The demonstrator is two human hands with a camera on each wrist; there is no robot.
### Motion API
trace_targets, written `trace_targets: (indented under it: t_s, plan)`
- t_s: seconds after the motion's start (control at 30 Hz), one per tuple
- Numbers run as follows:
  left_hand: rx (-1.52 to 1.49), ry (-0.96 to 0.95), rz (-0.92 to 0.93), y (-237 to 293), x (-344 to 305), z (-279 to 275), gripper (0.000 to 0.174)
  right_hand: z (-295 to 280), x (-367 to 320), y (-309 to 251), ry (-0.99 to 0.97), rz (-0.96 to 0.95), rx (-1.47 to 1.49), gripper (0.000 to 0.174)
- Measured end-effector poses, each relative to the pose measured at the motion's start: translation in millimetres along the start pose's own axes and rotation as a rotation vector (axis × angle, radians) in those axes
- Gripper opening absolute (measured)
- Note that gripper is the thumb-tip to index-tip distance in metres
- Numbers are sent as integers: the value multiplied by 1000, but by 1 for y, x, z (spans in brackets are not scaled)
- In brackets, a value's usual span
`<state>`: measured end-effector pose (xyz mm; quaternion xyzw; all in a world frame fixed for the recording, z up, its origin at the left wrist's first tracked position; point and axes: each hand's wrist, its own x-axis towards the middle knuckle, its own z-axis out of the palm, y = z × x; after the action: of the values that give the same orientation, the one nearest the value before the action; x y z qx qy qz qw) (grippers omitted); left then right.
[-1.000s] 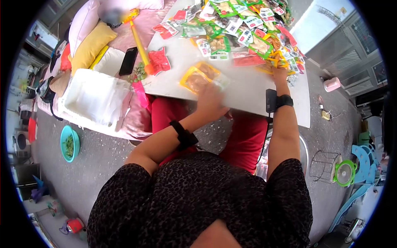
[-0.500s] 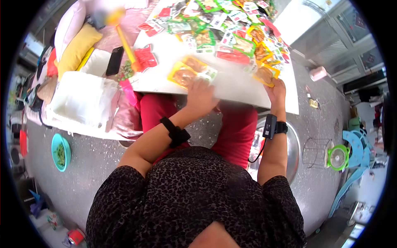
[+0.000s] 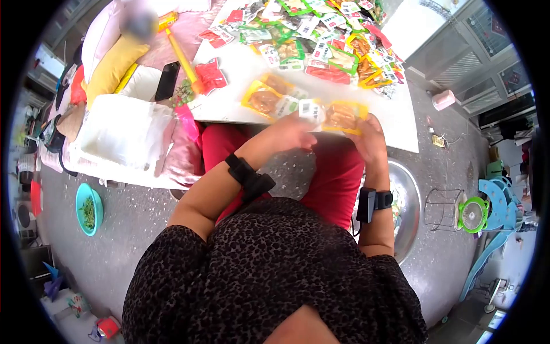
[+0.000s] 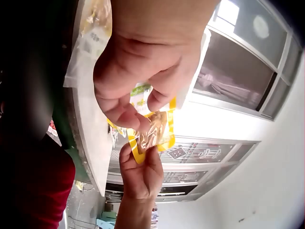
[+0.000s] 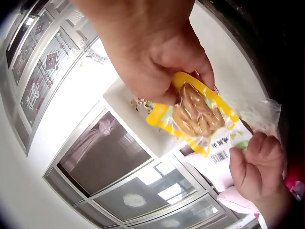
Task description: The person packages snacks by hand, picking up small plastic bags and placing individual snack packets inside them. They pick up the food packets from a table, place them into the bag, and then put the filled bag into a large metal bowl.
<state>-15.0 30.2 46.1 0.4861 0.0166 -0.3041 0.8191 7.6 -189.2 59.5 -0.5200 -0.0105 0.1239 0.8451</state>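
My right hand (image 3: 369,140) pinches one end of a yellow-edged food pouch (image 3: 342,116) between thumb and fingers. Through its clear window show glossy brown, claw-like pieces (image 5: 198,112); a white barcode label covers the other end. At that label end is my left hand (image 3: 291,133), its fingers bent and its thumb (image 5: 238,167) beside the pouch's edge; I cannot tell whether it grips the pouch. Two similar yellow-edged pouches (image 3: 263,100) overlap on the white table just beyond my left hand.
Many green, red and yellow food packs (image 3: 326,46) are heaped on the far part of the white table (image 3: 395,123). A red pack (image 3: 211,74) and a yellow-handled tool (image 3: 182,60) lie left, near a black phone (image 3: 167,81). A metal basin (image 3: 408,200) stands right of my legs.
My right hand has drawn a yellow-edged pouch from the heap and brought it left and nearer. My left hand has moved off the two pouches on the table toward this one.
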Motion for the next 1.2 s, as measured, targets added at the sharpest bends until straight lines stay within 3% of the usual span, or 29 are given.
trace_targets:
  t_s: [0.1, 0.17, 0.23, 0.27, 0.37, 0.43, 0.53, 0.63, 0.73, 0.77, 0.87, 0.9, 1.0, 1.2]
  plan:
    - [-87, -10, 45, -8, -5, -7, 31, -10, -8, 4, -53, 6, -90, 20]
    - [-30, 49, 47, -8, -4, -2, 23, -25, -8, 10, -122, 124, 51, 25]
    - [70, 11, 254, -24, 6, -10, 18, -21, -14, 13, -99, 253, 147, 36]
    - [120, -9, 358, -32, 11, -15, 17, -9, -24, 15, 133, 325, 170, 44]
    - [640, -33, 682, -23, -1, 1, 15, -41, -21, 48, -186, 347, 361, 41]
    - [754, -84, 819, -21, 0, 3, 15, -33, -28, 50, -180, 424, 463, 41]
    - [672, -33, 786, -20, 0, 5, 15, -30, -36, 56, -204, 450, 536, 45]
    - [818, -67, 861, -21, 3, 1, 14, -25, -40, 57, -233, 395, 500, 52]
    - [1116, 152, 917, -8, 10, -5, 19, -4, -35, 41, -220, 236, 363, 54]
    - [1111, 281, 831, -13, 20, -18, 30, -16, -29, 45, -180, 205, 354, 57]
    - [1308, 552, 739, -16, 15, -23, 38, -34, -17, 47, -77, 60, 362, 39]
    - [1370, 560, 696, -19, 15, -22, 36, -36, -16, 46, 30, 41, 344, 30]
    - [1557, 584, 562, -26, 20, -19, 29, -39, -11, 50, 129, -21, 243, 34]
    - [1666, 609, 557, -34, 30, -15, 21, -31, -14, 59, 252, -83, 276, 25]
